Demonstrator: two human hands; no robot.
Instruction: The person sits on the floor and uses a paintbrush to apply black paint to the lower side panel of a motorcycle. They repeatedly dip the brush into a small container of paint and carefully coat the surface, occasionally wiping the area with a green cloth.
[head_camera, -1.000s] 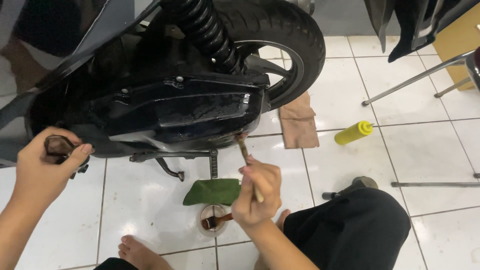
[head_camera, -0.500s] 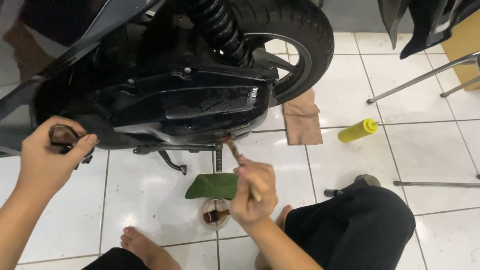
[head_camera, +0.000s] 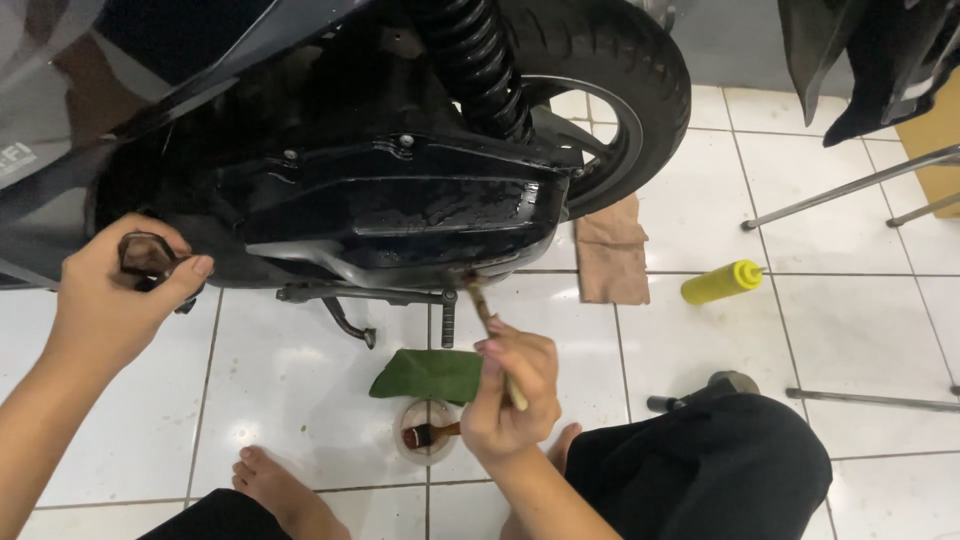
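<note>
My right hand (head_camera: 512, 392) grips a thin brush (head_camera: 487, 315) whose tip touches the lower edge of the scooter's black engine cover (head_camera: 400, 205). My left hand (head_camera: 115, 290) holds onto a dark bracket or footpeg (head_camera: 145, 252) at the scooter's left side. Below my right hand a small clear cup (head_camera: 428, 432) with brown liquid and a second brush stands on the white tile floor, next to a green folded cloth (head_camera: 425, 373). The rear wheel (head_camera: 620, 110) and the black shock spring (head_camera: 475, 60) rise behind the cover.
A yellow squeeze bottle (head_camera: 722, 282) lies on the tiles at the right, beside a brown rag (head_camera: 612, 255). Metal stand legs (head_camera: 850, 190) cross the right side. My bare foot (head_camera: 280, 485) and my black-trousered knee (head_camera: 700, 470) are in the foreground. The centre stand (head_camera: 350, 310) hangs under the engine.
The view has drifted slightly. My right hand has lifted the brush tip up to the lower edge of the engine cover. My left hand keeps its grip.
</note>
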